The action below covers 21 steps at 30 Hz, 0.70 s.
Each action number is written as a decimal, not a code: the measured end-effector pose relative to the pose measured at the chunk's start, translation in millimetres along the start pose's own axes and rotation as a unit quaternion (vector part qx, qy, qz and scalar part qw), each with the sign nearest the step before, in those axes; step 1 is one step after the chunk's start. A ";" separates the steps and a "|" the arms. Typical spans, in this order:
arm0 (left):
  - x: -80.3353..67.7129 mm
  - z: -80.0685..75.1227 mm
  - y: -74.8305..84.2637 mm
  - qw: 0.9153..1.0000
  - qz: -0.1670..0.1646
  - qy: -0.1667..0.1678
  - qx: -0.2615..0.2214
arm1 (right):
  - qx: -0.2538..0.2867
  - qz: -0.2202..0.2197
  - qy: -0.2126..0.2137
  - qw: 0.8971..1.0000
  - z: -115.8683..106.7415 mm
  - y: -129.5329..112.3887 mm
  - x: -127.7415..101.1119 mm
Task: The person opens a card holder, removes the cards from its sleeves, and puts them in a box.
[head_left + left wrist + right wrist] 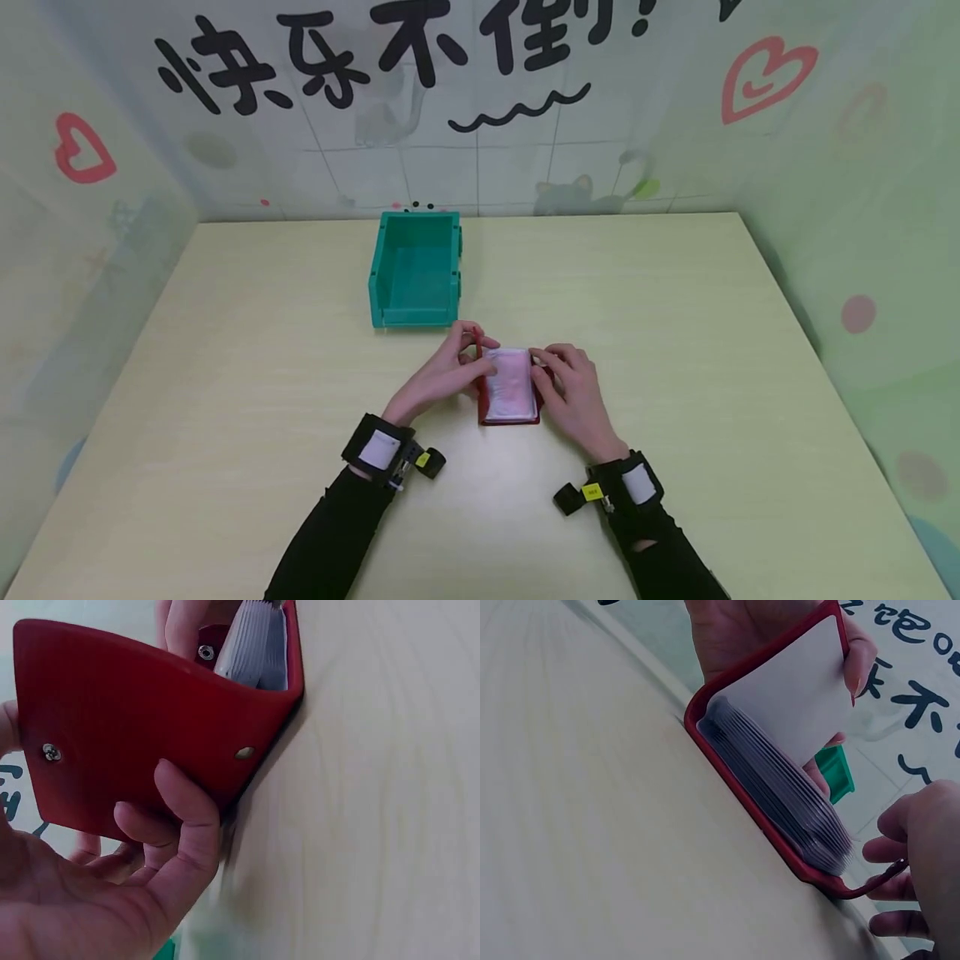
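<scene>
Fingers of left hand [438,375] pinch red card holder's [510,417] raised cover edge; right hand [577,392] grips its opposite edge.

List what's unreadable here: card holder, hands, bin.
- Card holder sleeves: any cards in them too small in head view; only sleeve edges show in right wrist view.
- Left hand fingertips: behind the cover in left wrist view; its grip on the far side is hidden.
- Right hand: cut off by the right wrist frame's edge.
- Bin: a blurred green sliver in both wrist views; front wall hides part of its floor in head view.
</scene>
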<state>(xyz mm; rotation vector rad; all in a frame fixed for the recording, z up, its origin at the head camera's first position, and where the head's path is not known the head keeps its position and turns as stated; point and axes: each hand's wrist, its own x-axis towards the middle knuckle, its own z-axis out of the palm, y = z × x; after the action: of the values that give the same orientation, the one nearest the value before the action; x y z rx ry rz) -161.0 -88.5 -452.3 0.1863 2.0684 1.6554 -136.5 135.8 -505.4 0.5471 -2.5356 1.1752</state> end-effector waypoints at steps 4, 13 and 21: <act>-0.2 -1.2 0.0 1.000 0.004 -0.007 -0.009 | 0.012 0.007 0.001 1.000 1.3 0.1 -0.6; 0.1 -9.6 -2.8 0.999 0.012 -0.014 -0.036 | 0.028 0.016 -0.020 0.999 0.2 -5.2 8.1; -1.4 -13.4 -10.4 0.999 0.009 0.003 -0.052 | -0.012 0.054 -0.103 0.993 -2.8 -10.1 19.1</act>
<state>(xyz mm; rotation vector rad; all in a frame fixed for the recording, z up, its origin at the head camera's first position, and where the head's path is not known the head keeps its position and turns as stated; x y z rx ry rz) -163.8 -103.5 -459.8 0.1676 1.9846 1.7706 -148.5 127.9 -489.1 0.5571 -2.7816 1.1769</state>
